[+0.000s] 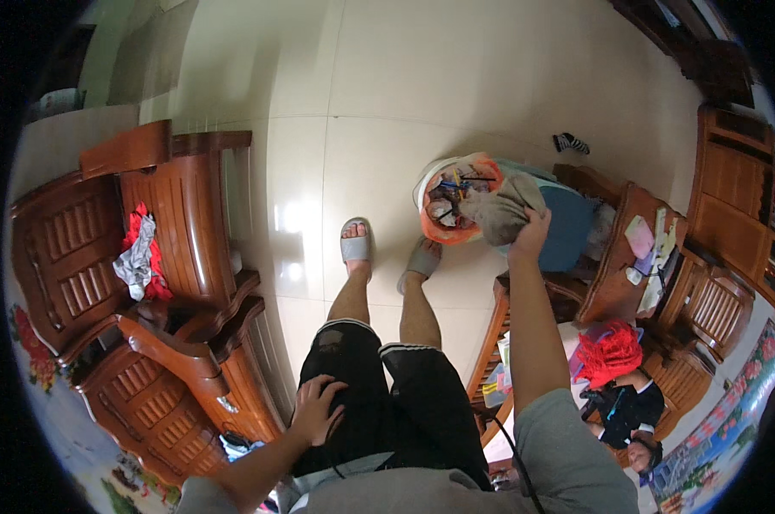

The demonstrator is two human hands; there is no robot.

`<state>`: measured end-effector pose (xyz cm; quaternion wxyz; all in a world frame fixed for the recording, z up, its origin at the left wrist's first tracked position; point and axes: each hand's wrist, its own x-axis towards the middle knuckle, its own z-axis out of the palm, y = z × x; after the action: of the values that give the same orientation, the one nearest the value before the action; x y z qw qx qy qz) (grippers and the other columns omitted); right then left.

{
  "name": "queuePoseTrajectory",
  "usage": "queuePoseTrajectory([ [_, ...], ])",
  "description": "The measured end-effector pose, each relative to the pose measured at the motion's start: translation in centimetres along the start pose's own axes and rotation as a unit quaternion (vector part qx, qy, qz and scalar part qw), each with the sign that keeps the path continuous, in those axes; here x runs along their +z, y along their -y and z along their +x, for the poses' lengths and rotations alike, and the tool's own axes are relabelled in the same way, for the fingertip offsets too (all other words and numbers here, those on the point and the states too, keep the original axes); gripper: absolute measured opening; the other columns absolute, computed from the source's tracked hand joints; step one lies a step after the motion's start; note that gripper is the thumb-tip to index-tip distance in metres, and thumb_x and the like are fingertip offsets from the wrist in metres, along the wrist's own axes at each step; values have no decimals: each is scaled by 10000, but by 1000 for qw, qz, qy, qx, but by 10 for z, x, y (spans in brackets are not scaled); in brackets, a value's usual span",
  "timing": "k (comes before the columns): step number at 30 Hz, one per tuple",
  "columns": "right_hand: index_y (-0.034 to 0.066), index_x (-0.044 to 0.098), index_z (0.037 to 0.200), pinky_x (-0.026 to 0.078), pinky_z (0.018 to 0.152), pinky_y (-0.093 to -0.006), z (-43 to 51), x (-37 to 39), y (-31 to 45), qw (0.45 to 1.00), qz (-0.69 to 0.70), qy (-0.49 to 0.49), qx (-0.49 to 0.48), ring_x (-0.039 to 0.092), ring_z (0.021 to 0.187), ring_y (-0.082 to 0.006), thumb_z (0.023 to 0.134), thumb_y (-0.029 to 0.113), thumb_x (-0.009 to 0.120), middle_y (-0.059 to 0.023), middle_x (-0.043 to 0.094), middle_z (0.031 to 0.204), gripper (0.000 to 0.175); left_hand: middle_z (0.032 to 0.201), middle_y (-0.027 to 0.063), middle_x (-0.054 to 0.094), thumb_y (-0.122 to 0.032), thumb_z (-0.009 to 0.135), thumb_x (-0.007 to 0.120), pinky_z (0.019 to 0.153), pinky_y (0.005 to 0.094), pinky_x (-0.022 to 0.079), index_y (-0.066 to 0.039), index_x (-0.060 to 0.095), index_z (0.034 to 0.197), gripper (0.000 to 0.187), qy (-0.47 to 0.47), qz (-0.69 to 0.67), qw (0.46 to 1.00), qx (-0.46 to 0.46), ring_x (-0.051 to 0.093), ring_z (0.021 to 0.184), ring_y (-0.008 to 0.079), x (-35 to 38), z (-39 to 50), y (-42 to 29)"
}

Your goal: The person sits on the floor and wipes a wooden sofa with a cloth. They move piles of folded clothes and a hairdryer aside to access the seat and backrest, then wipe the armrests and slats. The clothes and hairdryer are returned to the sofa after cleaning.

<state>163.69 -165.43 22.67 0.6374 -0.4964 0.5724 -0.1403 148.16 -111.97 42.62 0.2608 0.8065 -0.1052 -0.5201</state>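
My right hand (530,236) grips a crumpled grey-brown cloth (506,209), which hangs partly over a round trash bin (431,177). An orange plastic bag (455,236) lines the bin, and mixed litter (448,189) fills much of it. Beside the bin, under my right hand, stands a blue-green container (562,228). My left hand (317,411) rests on my black shorts at the thigh, fingers spread and holding nothing.
A striped sock (571,143) lies on the tiled floor beyond the bin. Wooden seats (175,238) with red and grey clothes (137,257) line the left. A wooden table (631,250) bears small items at the right. Another person (631,408) sits at lower right near red material (609,353).
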Motion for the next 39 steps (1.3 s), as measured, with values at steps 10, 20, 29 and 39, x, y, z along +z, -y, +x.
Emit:
queuePoseTrajectory([
  [10,7,633,1539,566,1191,-610,-111,-105,207,887,319,299,148,684,1382,-462,1009,305,541,-213,686,1541,615,1546,209,597,-336,1066,743,1270,557,441,-107,614,1537,539,-176,-67,978,-93,541,1476,440,-1,-38,-50],
  [20,-13,738,1392,591,1161,-573,-294,-7,317,728,236,588,263,761,1237,-450,985,403,517,-225,791,1357,623,1340,211,700,-239,953,853,1154,530,529,-75,658,1434,545,-485,-215,774,-345,656,1288,415,235,-316,45],
  [29,92,743,1457,566,1179,-588,-521,10,262,574,173,728,333,734,1281,-445,938,426,523,-187,780,1401,655,1359,259,764,-339,934,877,1092,515,592,-29,687,1424,610,-385,-412,699,-440,741,1272,392,465,-379,109],
  [39,52,746,1402,572,1146,-577,-699,-82,138,610,181,697,331,747,1219,-428,951,396,524,-205,785,1327,609,1188,150,793,-178,1115,744,1061,397,602,-10,751,1291,244,-612,-358,698,-98,771,1154,253,282,-457,154],
])
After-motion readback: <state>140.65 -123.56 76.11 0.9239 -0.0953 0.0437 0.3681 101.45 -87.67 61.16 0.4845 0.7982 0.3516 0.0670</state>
